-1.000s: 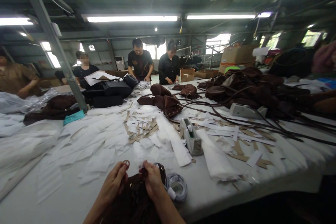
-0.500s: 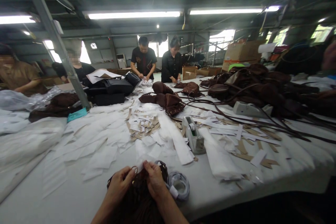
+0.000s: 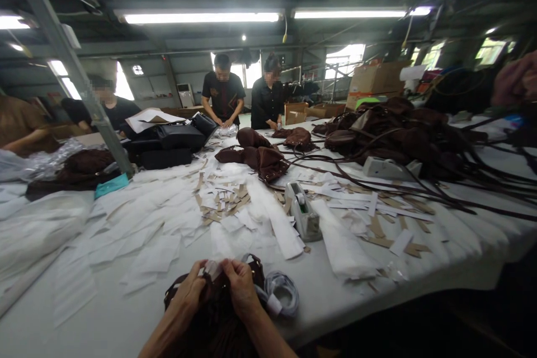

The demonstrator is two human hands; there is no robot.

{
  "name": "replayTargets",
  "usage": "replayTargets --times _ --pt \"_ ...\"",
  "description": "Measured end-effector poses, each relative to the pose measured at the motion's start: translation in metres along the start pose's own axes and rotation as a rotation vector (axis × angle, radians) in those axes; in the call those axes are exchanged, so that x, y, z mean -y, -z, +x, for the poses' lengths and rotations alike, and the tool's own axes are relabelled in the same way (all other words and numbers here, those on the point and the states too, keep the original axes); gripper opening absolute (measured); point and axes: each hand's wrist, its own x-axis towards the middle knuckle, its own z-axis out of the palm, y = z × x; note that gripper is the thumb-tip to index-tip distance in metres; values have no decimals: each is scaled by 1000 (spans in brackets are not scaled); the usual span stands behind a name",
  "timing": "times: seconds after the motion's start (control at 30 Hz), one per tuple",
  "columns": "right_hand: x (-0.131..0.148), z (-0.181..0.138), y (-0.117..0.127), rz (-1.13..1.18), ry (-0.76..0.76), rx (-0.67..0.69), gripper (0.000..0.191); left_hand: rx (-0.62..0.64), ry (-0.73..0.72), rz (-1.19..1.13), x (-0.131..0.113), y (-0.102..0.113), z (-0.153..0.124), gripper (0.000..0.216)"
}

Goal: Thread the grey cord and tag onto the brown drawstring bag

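A dark brown bag (image 3: 218, 327) lies at the table's near edge, under both my hands. My left hand (image 3: 188, 293) is closed, its fingertips pinching a small thin white wrapping piece (image 3: 213, 270) near the top of the bag. From the other side my right hand (image 3: 242, 289) pinches the same white piece between thumb and forefinger. The palms and wrists partly cover the bag. Just right of my right hand sits a grey coiled strap or cord (image 3: 288, 297) with a white band around it.
Beyond my hands stands a grey tape dispenser (image 3: 302, 215) among white foam sheets (image 3: 342, 246) and brown card strips. Brown bags (image 3: 390, 128) with long straps are heaped at right. Black bags (image 3: 172, 142) stand by a metal post (image 3: 79, 72). Several people work across the table (image 3: 319, 313).
The white piece now shows more between my hands, bunched over the spot where a ring was visible by my left fingers. The view has shifted slightly to the right.
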Motion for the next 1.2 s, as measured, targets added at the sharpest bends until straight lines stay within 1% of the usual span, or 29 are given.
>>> replayTargets --times 0.07,0.13,0.2,0.23,0.33,0.43,0.6,0.7,0.77,0.83,0.93,1.0,1.07,1.2 --pt "2 -2 1 -24 1 16 46 73 23 -110 -2 2 -4 49" --pt "5 -4 1 -46 -3 41 47 172 2 -182 -2 7 -6 59" --pt "8 -5 2 -67 -10 67 48 240 -26 -184 -1 12 -6 61" --pt "9 -5 2 -76 -14 78 49 242 -40 -155 -1 14 -5 58" --pt "12 -6 2 -92 -14 99 49 163 -74 -28 -1 18 -2 42" --pt "14 -8 2 -101 -7 112 50 70 -81 20 -6 15 -2 31" --pt "22 -10 -2 -103 15 123 52 -80 -100 34 -19 0 1 27" --pt "34 -3 -7 -128 42 109 56 -158 -132 50 -27 -6 12 28" --pt "46 6 -10 -168 80 76 56 -191 -177 91 -31 -5 21 29" --pt "58 15 -12 -214 115 38 54 -168 -215 115 -33 -1 29 32" --pt "69 22 -11 -279 116 21 54 -43 -267 43 -31 7 34 35" --pt "72 24 -8 -312 86 34 57 16 -297 8 -28 9 33 31" --pt "73 24 -6 -337 57 43 61 6 -299 23 -26 10 30 26" --pt "77 25 -2 -362 28 43 64 -82 -265 27 -26 7 29 24"
